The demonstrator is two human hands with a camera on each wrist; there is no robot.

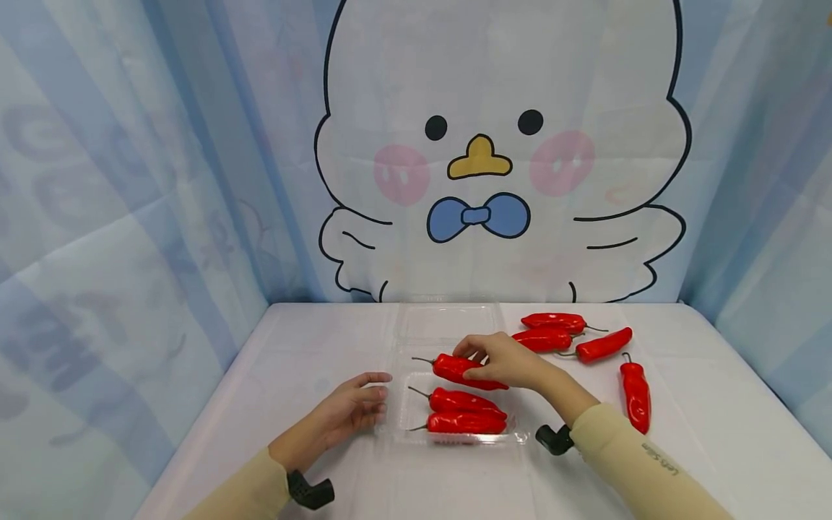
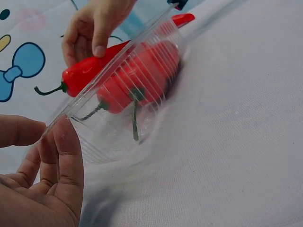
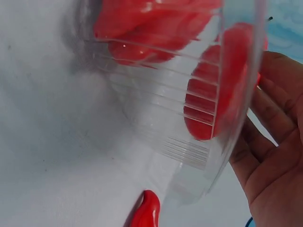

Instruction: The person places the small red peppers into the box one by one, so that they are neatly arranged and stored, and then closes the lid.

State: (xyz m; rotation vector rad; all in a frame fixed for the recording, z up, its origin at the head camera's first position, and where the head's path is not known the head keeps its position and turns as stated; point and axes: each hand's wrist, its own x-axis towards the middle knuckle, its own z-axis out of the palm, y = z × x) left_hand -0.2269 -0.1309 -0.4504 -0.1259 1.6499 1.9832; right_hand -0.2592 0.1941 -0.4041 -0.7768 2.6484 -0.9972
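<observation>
A clear plastic box [image 1: 517,436] stands on the white table, with two red chili peppers [image 1: 466,424] lying side by side in it. Over its far part my right hand [image 1: 510,359] holds another red chili pepper [image 1: 447,367] between thumb and fingers, stem pointing left. In the right wrist view, the box wall [image 3: 189,163] partly covers that hand's fingers and the held pepper. At the box's left side, my left hand [image 1: 354,410] pinches the rim between thumb and fingers, as the left wrist view shows. Both peppers' green stems [image 2: 136,118] show through the clear wall there.
The box's clear lid [image 1: 448,323] lies folded back behind it. To the right, several more red chili peppers [image 1: 604,346] lie on the white table [image 1: 702,433], one of them [image 1: 635,396] apart and nearer. A curtain with a cartoon bird [image 1: 500,260] hangs behind the table.
</observation>
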